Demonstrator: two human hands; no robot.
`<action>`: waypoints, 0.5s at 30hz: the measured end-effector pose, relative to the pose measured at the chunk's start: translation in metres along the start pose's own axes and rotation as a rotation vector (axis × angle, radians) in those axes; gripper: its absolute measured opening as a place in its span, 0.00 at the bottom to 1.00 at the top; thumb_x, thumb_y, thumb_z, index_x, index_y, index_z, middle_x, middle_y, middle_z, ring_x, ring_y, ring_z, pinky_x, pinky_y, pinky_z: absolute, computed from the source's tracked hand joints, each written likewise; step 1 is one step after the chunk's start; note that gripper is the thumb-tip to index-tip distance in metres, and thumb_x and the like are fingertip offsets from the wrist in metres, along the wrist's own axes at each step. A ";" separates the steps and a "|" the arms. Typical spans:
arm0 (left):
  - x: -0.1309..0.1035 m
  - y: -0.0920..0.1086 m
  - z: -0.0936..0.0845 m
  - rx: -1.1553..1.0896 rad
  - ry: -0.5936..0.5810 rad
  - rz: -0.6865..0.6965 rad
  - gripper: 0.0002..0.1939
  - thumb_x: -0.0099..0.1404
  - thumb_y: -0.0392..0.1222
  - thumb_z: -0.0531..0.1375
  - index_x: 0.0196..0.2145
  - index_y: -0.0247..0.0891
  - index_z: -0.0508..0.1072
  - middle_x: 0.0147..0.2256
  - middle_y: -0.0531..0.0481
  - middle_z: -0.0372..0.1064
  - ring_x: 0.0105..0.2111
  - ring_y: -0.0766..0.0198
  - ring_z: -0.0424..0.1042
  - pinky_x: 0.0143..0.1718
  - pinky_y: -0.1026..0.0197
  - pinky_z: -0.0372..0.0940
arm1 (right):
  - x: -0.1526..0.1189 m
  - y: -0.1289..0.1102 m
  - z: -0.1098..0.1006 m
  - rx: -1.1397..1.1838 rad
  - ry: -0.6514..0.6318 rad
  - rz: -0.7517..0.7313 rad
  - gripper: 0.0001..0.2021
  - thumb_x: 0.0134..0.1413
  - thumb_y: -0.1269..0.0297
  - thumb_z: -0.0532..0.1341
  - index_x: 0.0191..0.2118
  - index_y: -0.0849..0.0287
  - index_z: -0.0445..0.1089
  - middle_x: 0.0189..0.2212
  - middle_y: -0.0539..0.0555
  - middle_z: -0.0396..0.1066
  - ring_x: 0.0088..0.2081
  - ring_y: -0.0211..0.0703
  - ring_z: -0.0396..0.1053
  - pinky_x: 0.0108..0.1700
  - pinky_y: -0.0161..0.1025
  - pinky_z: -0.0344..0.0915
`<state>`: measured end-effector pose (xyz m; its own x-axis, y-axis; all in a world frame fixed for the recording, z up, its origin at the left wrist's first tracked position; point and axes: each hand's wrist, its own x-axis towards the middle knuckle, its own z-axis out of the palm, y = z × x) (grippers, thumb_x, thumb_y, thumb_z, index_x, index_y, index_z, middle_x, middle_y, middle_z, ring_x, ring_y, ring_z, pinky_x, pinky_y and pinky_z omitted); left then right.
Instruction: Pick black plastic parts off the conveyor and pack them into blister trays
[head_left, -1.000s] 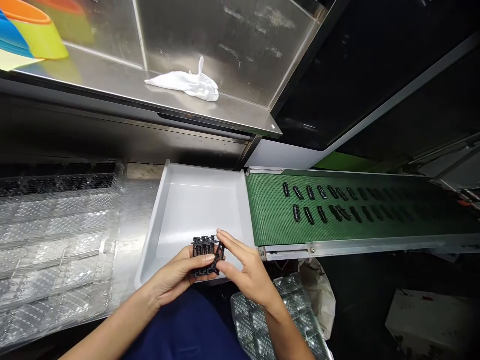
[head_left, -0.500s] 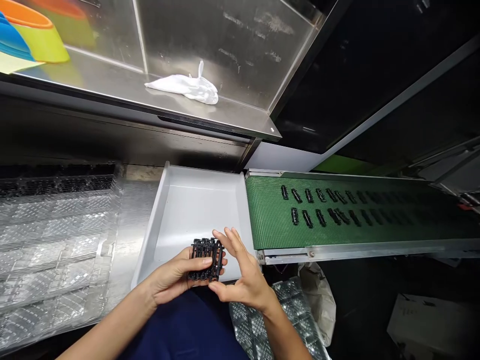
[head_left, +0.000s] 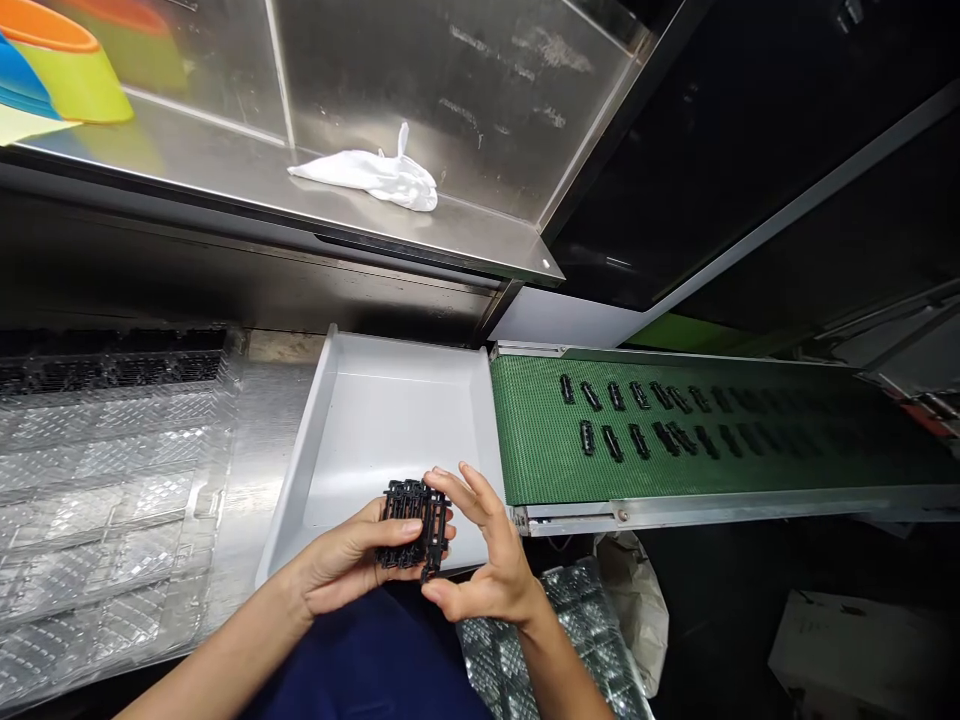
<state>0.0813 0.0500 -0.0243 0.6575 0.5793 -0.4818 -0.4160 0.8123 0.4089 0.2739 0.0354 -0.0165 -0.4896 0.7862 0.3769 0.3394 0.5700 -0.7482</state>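
Note:
A small row of black plastic parts (head_left: 403,505), slim and frame-like, lies side by side in my left hand (head_left: 349,560). Its thumb presses across their top while the fingers curl underneath. My right hand (head_left: 491,560) spans the outermost black plastic part (head_left: 435,530) on the right side of the row, thumb at the near end and index finger at the far end; its other fingers are raised. Both hands are over the near edge of a white tray (head_left: 397,415).
A green conveyor belt (head_left: 532,430) right of the tray carries two rows of similar black parts. Clear plastic blister trays (head_left: 112,500) are stacked at left, the far one filled with black pieces. A white glove-like item (head_left: 375,178) lies on the metal shelf (head_left: 480,235).
The outermost black part has shifted slightly toward me against the rest of the row, with my right thumb and index finger at its ends. My left hand keeps its hold.

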 end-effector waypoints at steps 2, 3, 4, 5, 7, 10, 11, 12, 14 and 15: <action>0.001 0.001 -0.002 0.020 -0.020 -0.003 0.22 0.48 0.41 0.75 0.41 0.36 0.78 0.36 0.44 0.80 0.38 0.56 0.78 0.39 0.61 0.71 | 0.002 0.000 -0.002 -0.019 -0.038 0.006 0.51 0.51 0.57 0.68 0.69 0.53 0.30 0.62 0.62 0.61 0.64 0.52 0.58 0.68 0.55 0.47; 0.002 0.001 -0.003 0.031 -0.031 -0.004 0.22 0.48 0.41 0.75 0.41 0.36 0.78 0.37 0.44 0.80 0.37 0.57 0.78 0.39 0.61 0.71 | 0.003 0.000 -0.003 -0.033 -0.060 0.006 0.52 0.51 0.57 0.67 0.69 0.53 0.29 0.62 0.62 0.60 0.64 0.51 0.57 0.68 0.56 0.44; 0.002 0.002 -0.004 0.040 -0.040 -0.005 0.21 0.48 0.41 0.74 0.41 0.36 0.78 0.38 0.44 0.79 0.37 0.57 0.78 0.38 0.61 0.71 | 0.004 0.000 -0.004 -0.045 -0.078 0.006 0.52 0.51 0.57 0.67 0.69 0.53 0.28 0.63 0.61 0.60 0.65 0.51 0.56 0.69 0.56 0.42; 0.002 0.003 -0.005 0.048 -0.049 -0.004 0.21 0.48 0.41 0.74 0.41 0.37 0.78 0.39 0.44 0.79 0.37 0.57 0.78 0.39 0.61 0.70 | 0.006 0.000 -0.005 -0.058 -0.091 0.006 0.53 0.51 0.57 0.67 0.69 0.53 0.28 0.63 0.61 0.59 0.65 0.51 0.55 0.69 0.56 0.39; 0.003 0.005 -0.007 0.070 -0.057 -0.005 0.22 0.47 0.41 0.75 0.41 0.38 0.79 0.40 0.44 0.79 0.38 0.56 0.77 0.39 0.60 0.70 | 0.008 0.001 -0.006 -0.083 -0.112 0.009 0.53 0.51 0.58 0.67 0.70 0.54 0.27 0.63 0.60 0.59 0.66 0.51 0.52 0.70 0.56 0.37; 0.003 0.007 -0.007 0.132 -0.025 0.016 0.25 0.47 0.43 0.75 0.43 0.38 0.78 0.42 0.43 0.78 0.41 0.53 0.76 0.39 0.59 0.69 | 0.011 0.001 -0.005 -0.116 -0.117 0.015 0.53 0.50 0.60 0.67 0.70 0.53 0.27 0.63 0.59 0.59 0.66 0.51 0.53 0.70 0.57 0.36; 0.004 0.007 -0.007 0.154 -0.009 0.028 0.25 0.47 0.43 0.74 0.44 0.38 0.78 0.42 0.43 0.78 0.42 0.51 0.76 0.40 0.58 0.68 | 0.011 0.000 -0.004 -0.129 -0.120 0.014 0.53 0.50 0.61 0.66 0.70 0.53 0.27 0.63 0.58 0.59 0.66 0.50 0.54 0.70 0.57 0.36; 0.005 0.008 -0.006 0.170 0.005 0.041 0.25 0.48 0.44 0.74 0.44 0.38 0.78 0.42 0.42 0.78 0.42 0.51 0.76 0.40 0.58 0.68 | 0.012 0.001 -0.004 -0.138 -0.127 0.012 0.53 0.50 0.62 0.66 0.70 0.52 0.27 0.64 0.58 0.58 0.65 0.50 0.55 0.70 0.57 0.35; 0.007 0.008 -0.004 0.193 0.030 0.068 0.24 0.48 0.46 0.74 0.43 0.38 0.79 0.40 0.42 0.79 0.41 0.51 0.76 0.41 0.57 0.68 | 0.014 0.006 -0.007 -0.135 -0.178 0.005 0.53 0.50 0.62 0.67 0.70 0.52 0.29 0.65 0.58 0.56 0.65 0.50 0.55 0.70 0.55 0.38; 0.008 0.008 -0.003 0.203 0.039 0.080 0.23 0.48 0.46 0.74 0.41 0.38 0.79 0.39 0.43 0.79 0.40 0.51 0.76 0.41 0.57 0.67 | 0.016 0.012 -0.011 -0.126 -0.209 0.016 0.52 0.49 0.60 0.68 0.70 0.53 0.33 0.65 0.58 0.56 0.65 0.50 0.55 0.69 0.53 0.42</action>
<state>0.0815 0.0615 -0.0277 0.6009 0.6471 -0.4693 -0.3284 0.7351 0.5930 0.2791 0.0578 -0.0133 -0.6345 0.7363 0.2351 0.4391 0.5937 -0.6743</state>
